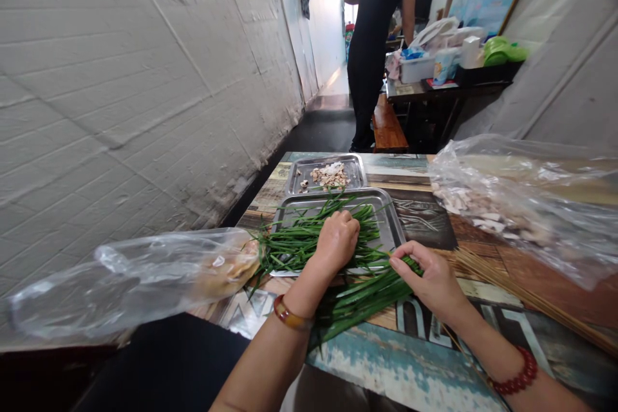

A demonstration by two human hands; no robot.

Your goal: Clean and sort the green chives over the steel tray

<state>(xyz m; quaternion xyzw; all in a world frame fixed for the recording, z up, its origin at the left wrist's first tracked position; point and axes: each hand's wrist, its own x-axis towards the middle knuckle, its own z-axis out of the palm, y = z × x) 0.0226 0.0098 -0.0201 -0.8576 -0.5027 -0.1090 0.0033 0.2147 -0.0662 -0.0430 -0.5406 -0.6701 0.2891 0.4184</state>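
A loose heap of green garlic chives (294, 238) lies across a metal tray (393, 228), its cut ends spilling over the left rim. My left hand (338, 238) reaches into this heap with its fingers curled down on the stalks; the fingertips are hidden. In front of the tray, a bundle of chives (367, 299) lies on the table. My right hand (425, 277) pinches the right end of that bundle between thumb and fingers. A thin bamboo skewer (458, 342) shows beneath my right wrist; whether it passes into the bundle is hidden.
Behind stands a smaller tray (357, 174) with chopped pale pieces. A plastic bag (145, 277) lies at left, a bag of pale pieces (526, 199) at right. Bamboo skewers (526, 296) lie at right. A person (379, 32) stands beyond, beside a loaded table (434, 91).
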